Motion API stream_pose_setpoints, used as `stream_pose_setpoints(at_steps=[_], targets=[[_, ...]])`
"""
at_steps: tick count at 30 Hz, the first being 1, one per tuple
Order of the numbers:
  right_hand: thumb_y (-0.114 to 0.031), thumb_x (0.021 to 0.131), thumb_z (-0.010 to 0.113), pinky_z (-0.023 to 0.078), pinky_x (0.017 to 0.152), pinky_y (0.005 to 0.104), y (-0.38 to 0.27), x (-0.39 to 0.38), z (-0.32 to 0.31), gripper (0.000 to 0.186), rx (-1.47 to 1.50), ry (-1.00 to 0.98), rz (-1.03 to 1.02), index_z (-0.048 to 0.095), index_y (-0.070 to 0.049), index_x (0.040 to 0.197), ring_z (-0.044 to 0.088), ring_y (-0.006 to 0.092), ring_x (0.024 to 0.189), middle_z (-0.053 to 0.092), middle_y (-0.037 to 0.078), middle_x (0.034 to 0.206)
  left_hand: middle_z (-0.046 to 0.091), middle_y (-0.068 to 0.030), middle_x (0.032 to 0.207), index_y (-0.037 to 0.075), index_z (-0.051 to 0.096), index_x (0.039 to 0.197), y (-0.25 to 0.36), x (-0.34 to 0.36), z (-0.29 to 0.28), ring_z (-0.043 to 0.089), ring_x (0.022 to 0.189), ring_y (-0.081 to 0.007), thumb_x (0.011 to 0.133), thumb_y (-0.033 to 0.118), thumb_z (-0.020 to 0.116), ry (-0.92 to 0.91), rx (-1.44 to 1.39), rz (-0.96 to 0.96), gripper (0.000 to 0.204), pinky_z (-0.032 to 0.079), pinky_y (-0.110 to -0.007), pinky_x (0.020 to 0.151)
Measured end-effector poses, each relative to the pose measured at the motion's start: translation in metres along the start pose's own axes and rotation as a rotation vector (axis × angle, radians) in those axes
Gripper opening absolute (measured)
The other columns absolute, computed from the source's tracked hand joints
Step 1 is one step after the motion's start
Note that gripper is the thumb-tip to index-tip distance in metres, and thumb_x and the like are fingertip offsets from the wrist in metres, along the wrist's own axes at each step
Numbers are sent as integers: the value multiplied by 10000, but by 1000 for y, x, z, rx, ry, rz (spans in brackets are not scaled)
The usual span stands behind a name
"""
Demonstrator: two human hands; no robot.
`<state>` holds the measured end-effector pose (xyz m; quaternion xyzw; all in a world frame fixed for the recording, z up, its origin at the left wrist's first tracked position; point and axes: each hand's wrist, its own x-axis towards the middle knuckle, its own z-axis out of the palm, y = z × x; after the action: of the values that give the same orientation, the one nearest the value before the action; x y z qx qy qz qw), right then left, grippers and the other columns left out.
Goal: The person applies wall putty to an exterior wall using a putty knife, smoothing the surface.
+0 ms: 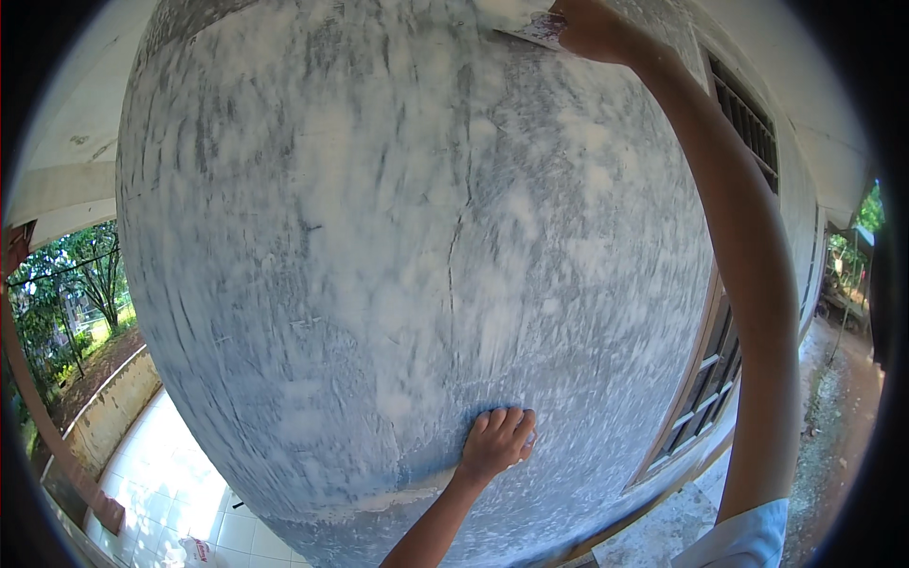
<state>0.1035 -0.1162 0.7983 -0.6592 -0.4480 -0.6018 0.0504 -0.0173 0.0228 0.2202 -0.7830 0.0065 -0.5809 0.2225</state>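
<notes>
A grey wall (379,246), patchy with white smears, fills the middle of the view. High at the upper right, my right hand (601,30) is closed round a flat putty knife (538,30) with a stained, whitish blade. The blade lies against the wall or very close to it, and the grip is mostly hidden by the fingers. Low on the wall, my left hand (497,443) rests with curled fingers. Something pale shows beside its fingers, too small to name. A thin dark crack (453,260) runs down the wall between the two hands.
Right of the wall are a barred window (705,388) and an upper opening with slats (745,123). White floor tiles (170,473) lie at lower left, with a printed packet (196,551) on them. A low yellowish wall (114,417) and trees stand beyond.
</notes>
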Motion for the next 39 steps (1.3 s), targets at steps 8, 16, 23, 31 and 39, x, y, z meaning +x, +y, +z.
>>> stream_pose_setpoints(at_steps=[8, 16, 23, 31, 39], targets=[[3, 744, 624, 589, 835, 442, -103, -138, 8, 377, 172, -49, 78, 787, -61, 1078, 730, 367, 920, 731, 203, 1035, 591, 25, 987, 154, 676, 1137, -9, -7, -2, 543, 883, -161, 718, 261, 759, -38, -153, -32, 440, 389, -349, 783], [58, 762, 627, 564, 790, 436, -151, -271, 20, 496, 360, -208, 119, 800, -137, 1184, 698, 364, 857, 680, 186, 965, 321, -296, 1628, 22, 426, 1571, -121, 139, -108, 227, 1519, -545, 1024, 385, 557, 291, 134, -276, 669, 221, -621, 1211], [62, 788, 585, 580, 807, 445, -138, -284, 14, 518, 479, -327, 242, 794, -158, 1207, 719, 349, 870, 750, 189, 973, 249, -249, 1689, -8, 364, 1595, -173, 144, -132, 189, 1570, -468, 1065, 466, 488, 64, 469, -234, 721, 183, -607, 1253], [-94, 907, 650, 525, 809, 508, -124, -255, 12, 299, 565, -61, 464, 742, -39, 1186, 712, 429, 929, 743, 243, 943, 245, -263, 1686, -74, 339, 1581, -137, 82, -122, 173, 1572, -475, 1046, 481, 487, -73, 451, -297, 786, 153, -609, 1261], [-42, 916, 578, 494, 1042, 468, -90, -191, 57, 445, 179, 363, 206, 697, -130, 1336, 637, 366, 1212, 691, 185, 1294, 259, -327, 1655, -119, 380, 1532, -83, -48, -79, 204, 1526, -569, 1009, 485, 530, -177, 372, -291, 813, 147, -705, 1217]])
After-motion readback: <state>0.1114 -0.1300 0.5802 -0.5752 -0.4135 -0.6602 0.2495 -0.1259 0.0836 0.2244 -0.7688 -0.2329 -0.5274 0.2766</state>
